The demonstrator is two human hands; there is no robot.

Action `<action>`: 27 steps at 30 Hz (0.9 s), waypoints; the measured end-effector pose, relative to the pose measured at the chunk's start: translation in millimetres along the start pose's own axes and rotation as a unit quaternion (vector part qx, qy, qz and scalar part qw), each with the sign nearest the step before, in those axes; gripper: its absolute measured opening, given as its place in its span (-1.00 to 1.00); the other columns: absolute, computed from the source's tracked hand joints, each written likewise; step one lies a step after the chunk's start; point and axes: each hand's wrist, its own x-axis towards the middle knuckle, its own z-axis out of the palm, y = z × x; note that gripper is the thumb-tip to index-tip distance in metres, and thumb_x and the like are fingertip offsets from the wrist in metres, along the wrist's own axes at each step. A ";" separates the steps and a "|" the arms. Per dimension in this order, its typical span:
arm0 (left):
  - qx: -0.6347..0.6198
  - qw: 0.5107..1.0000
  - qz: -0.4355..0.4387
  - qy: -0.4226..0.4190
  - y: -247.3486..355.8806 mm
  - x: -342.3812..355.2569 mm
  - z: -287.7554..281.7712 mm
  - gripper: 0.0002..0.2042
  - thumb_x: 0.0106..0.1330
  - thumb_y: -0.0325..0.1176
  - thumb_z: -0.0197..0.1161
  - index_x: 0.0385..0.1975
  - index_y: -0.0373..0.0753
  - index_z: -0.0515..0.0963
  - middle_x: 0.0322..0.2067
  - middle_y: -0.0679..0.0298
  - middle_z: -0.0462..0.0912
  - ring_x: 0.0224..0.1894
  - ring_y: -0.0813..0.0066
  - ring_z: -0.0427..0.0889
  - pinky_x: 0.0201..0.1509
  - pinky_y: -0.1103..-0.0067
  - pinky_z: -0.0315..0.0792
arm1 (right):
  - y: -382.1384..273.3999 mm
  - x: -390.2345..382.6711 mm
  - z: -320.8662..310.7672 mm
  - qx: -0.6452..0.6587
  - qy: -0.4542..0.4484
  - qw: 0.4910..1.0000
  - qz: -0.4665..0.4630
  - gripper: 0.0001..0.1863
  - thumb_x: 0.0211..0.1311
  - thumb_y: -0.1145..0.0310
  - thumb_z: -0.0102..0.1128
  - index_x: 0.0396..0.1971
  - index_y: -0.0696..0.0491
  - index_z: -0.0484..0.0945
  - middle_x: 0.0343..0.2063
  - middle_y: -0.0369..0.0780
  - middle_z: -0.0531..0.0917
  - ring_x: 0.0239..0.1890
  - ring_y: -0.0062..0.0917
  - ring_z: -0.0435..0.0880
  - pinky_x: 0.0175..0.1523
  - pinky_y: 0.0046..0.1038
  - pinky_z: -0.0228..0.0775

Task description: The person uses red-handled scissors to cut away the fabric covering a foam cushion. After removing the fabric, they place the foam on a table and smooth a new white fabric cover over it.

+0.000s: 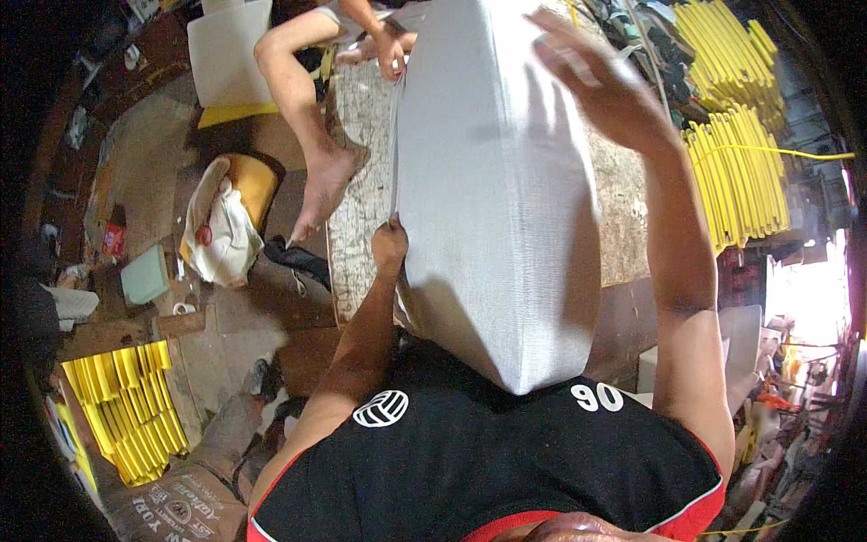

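A large block-shaped cushion in light grey fabric stretches away from my chest, with a seam along its top edge. My left hand is closed on the cover's edge at its left side, thumb uppermost. Above the far right part of the cushion is my right hand, smeared by motion, its fingers stretched out and holding nothing. Its shadow falls on the fabric. At the far left side, another person's hand touches the same cover edge.
Beneath the cushion is a worn, paint-flecked table. The other person's bare leg hangs by its left side. Yellow stacked pieces stand at right, more yellow pieces at lower left. A cream cloth lies on the left.
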 end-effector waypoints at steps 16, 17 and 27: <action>-0.023 0.998 -0.015 -0.061 9.2 -2.5 0.2 -0.37 0.46 0.08 -0.14 -0.37 -0.46 0.64 -0.35 -0.30 0.62 -0.19 -0.30 0.62 -0.07 0.08 0.48 | 29.3 -21.4 41.4 0.326 0.021 0.945 0.033 -0.40 0.45 0.01 -0.05 0.32 0.09 0.30 0.30 -0.02 0.37 0.33 -0.24 0.36 0.44 -0.25 0.10; 0.010 0.999 0.023 -0.042 -19.7 16.6 25.7 -0.39 0.45 0.06 -0.10 -0.40 -0.45 0.64 -0.36 -0.30 0.62 -0.19 -0.29 0.62 -0.09 0.09 0.47 | 66.8 5.1 35.2 0.303 0.084 0.941 0.125 -0.33 0.45 -0.10 -0.13 0.34 0.08 0.27 0.30 0.05 0.35 0.33 -0.19 0.36 0.46 -0.23 0.08; -0.052 0.997 -0.045 -0.044 -10.3 0.0 8.0 -0.46 0.46 -0.01 -0.08 -0.40 -0.44 0.63 -0.35 -0.28 0.63 -0.21 -0.27 0.63 -0.08 0.07 0.47 | 79.1 149.6 94.9 0.014 0.076 0.983 0.168 -0.42 0.43 -0.03 -0.19 0.31 -0.03 0.32 0.24 0.04 0.40 0.30 -0.04 0.33 0.43 -0.17 0.04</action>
